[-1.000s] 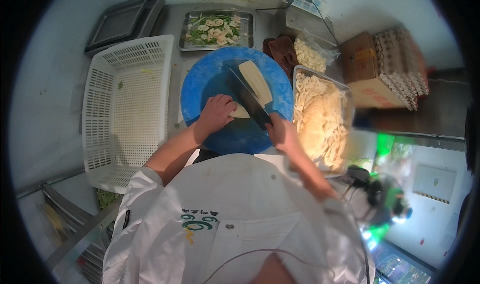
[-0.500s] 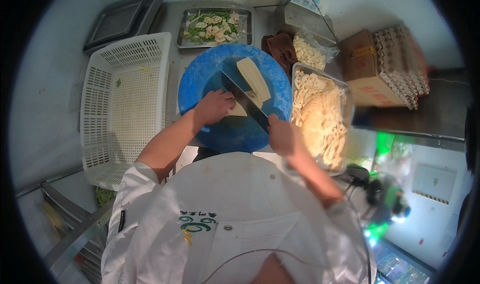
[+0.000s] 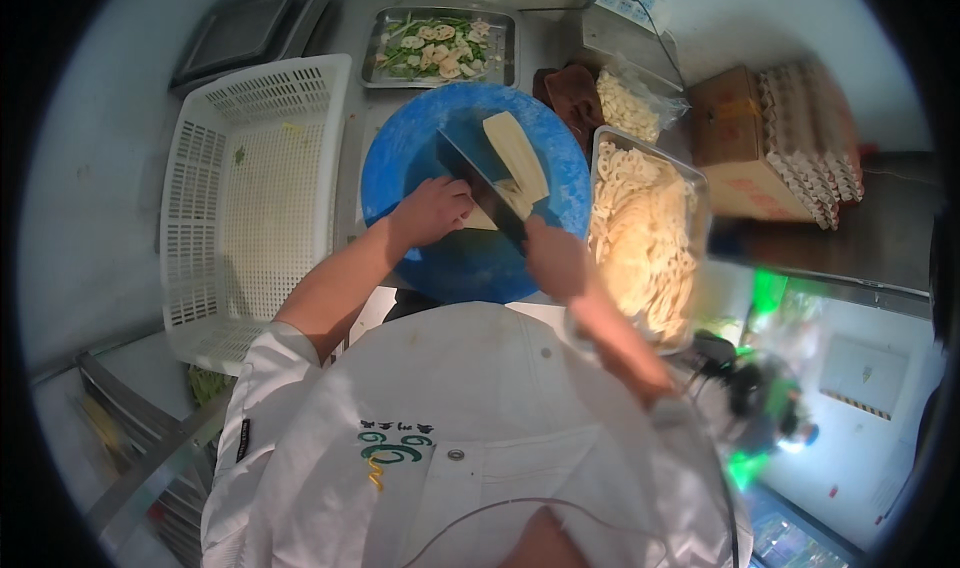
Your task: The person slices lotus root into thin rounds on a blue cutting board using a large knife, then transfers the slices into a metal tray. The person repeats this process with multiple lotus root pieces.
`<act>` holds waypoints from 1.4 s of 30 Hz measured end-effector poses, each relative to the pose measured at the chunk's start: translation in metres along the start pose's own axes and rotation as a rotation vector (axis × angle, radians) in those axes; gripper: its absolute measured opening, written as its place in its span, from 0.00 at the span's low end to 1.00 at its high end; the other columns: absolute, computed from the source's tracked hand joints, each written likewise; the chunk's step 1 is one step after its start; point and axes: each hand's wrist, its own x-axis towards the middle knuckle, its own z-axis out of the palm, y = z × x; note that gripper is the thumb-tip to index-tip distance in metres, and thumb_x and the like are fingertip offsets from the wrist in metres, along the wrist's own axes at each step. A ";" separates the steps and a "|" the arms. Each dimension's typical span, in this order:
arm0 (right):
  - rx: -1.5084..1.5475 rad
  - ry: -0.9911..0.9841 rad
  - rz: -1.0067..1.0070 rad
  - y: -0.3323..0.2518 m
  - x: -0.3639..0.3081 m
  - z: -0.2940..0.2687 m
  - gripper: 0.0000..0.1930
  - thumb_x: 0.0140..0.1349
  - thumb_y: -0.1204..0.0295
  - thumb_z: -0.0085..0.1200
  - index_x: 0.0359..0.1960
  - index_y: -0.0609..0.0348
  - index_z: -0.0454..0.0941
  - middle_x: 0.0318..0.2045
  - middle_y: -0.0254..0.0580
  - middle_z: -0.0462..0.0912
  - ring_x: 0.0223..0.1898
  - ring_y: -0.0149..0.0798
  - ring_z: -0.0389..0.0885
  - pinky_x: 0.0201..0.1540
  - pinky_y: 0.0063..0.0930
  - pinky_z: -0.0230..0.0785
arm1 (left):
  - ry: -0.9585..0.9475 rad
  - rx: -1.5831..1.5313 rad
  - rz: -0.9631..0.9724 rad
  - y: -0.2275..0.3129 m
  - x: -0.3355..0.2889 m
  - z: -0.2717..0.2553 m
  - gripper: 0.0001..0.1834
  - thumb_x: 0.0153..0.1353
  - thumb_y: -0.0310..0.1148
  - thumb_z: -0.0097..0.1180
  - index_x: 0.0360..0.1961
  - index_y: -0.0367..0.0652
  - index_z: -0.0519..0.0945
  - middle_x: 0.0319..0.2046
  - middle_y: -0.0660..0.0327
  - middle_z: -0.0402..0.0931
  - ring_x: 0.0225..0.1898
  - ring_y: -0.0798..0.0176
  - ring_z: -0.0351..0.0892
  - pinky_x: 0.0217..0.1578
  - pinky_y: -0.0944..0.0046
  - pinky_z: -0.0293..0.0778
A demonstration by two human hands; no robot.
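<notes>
On a round blue cutting board [image 3: 430,273] lies a pale, long, ridged vegetable piece [image 3: 517,156] whose kind I cannot make out. Closer to me, another pale piece [image 3: 480,218] sits partly under my left hand [image 3: 436,210], whose curled fingers hold it down. My right hand [image 3: 556,256] is closed around the handle of a cleaver [image 3: 480,184]. The broad dark blade slants across the board, right beside my left fingertips and between the two pieces. A few thin cut slices show by the blade, partly hidden by it.
A white plastic basket [image 3: 177,218] stands left. Metal trays hold lotus root slices [image 3: 640,228] at right and mixed green vegetables with lotus slices [image 3: 435,50] behind. Beyond are a brown cloth [image 3: 570,98], a bag of pale pieces [image 3: 630,108], a carton [image 3: 745,158] and egg trays [image 3: 810,138].
My right hand and the cleaver have shifted slightly left and up, closer to my left hand. The view has shifted a little; my left hand still holds the near piece.
</notes>
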 end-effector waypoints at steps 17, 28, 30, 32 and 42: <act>0.011 -0.058 0.095 -0.019 0.021 0.024 0.08 0.66 0.73 0.45 0.44 0.62 0.71 0.35 0.62 0.85 0.41 0.65 0.85 0.44 0.56 0.76 | 0.003 -0.042 0.024 -0.007 0.000 0.004 0.09 0.49 0.31 0.67 0.30 0.47 0.79 0.39 0.60 0.76 0.45 0.52 0.75 0.47 0.53 0.72; -0.022 -0.078 0.046 -0.024 0.006 -0.009 0.07 0.66 0.72 0.47 0.42 0.61 0.73 0.34 0.61 0.85 0.40 0.64 0.85 0.43 0.55 0.76 | 0.082 -0.032 0.019 -0.001 -0.011 -0.003 0.07 0.49 0.26 0.62 0.30 0.47 0.78 0.41 0.60 0.76 0.44 0.52 0.74 0.44 0.56 0.73; -0.011 -0.088 0.083 -0.023 0.016 0.018 0.08 0.65 0.74 0.46 0.42 0.61 0.74 0.36 0.61 0.86 0.42 0.63 0.85 0.45 0.54 0.76 | 0.104 -0.055 0.056 0.000 -0.006 -0.004 0.08 0.49 0.25 0.63 0.30 0.46 0.78 0.41 0.60 0.76 0.43 0.52 0.74 0.45 0.56 0.73; 0.005 -0.055 0.110 -0.025 0.027 0.031 0.08 0.65 0.74 0.45 0.43 0.61 0.74 0.37 0.61 0.86 0.42 0.63 0.85 0.46 0.54 0.76 | 0.095 -0.051 0.054 -0.003 -0.004 -0.004 0.08 0.49 0.25 0.63 0.31 0.45 0.78 0.41 0.59 0.76 0.43 0.51 0.74 0.45 0.56 0.73; 0.006 -0.088 0.068 -0.045 0.007 -0.018 0.08 0.65 0.73 0.46 0.43 0.61 0.73 0.36 0.62 0.85 0.41 0.65 0.84 0.45 0.55 0.76 | 0.165 -0.046 0.020 -0.002 -0.017 -0.003 0.07 0.50 0.26 0.64 0.30 0.43 0.78 0.39 0.57 0.76 0.42 0.50 0.75 0.45 0.56 0.74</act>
